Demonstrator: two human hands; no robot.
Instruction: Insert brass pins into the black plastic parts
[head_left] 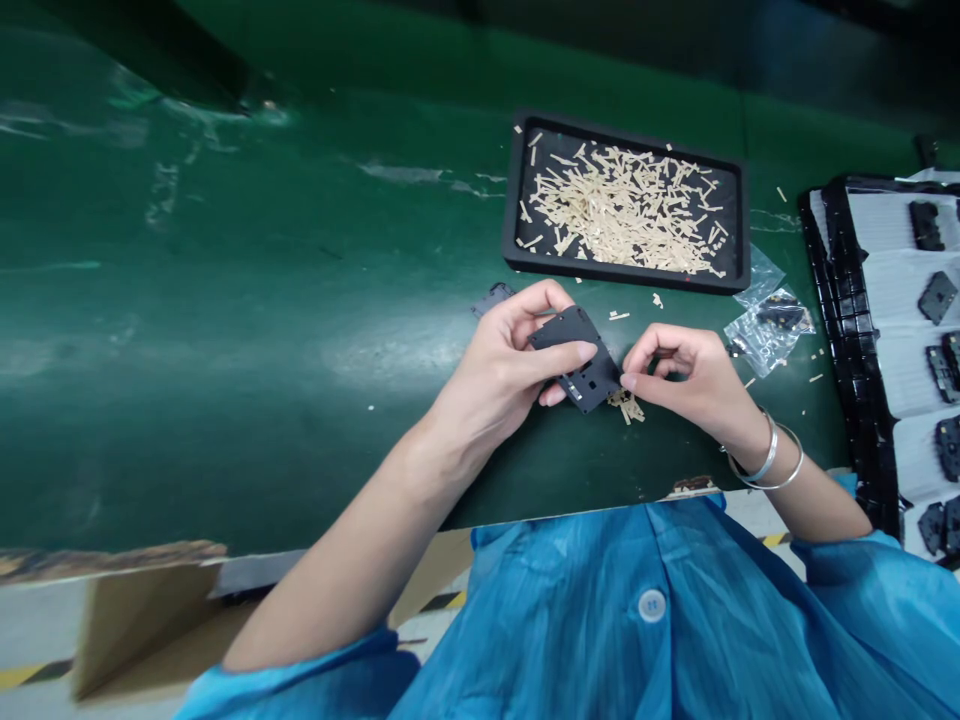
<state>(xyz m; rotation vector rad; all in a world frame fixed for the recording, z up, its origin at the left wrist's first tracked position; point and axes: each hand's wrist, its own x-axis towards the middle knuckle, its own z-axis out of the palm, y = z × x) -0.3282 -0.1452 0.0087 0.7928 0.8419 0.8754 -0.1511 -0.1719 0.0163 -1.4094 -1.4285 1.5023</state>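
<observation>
My left hand (514, 350) grips a flat black plastic part (576, 350) with small cut-outs, tilted above the green table, the thumb across its face. At the part's right corner is my right hand (675, 370), thumb and forefinger pinched together. Whether anything tiny sits in that pinch is hidden. Just below the part lies a small heap of pale strips (627, 406). Behind my left hand another dark flat part (493, 297) rests on the table, half covered by the fingers.
A black tray (514, 225) of loose pale strips stands behind my hands. Clear plastic bags (769, 330) lie to the right, one with dark pieces inside. Farther right, a black-edged tray (844, 330) holds several black parts. Stray strips dot the green table (262, 400).
</observation>
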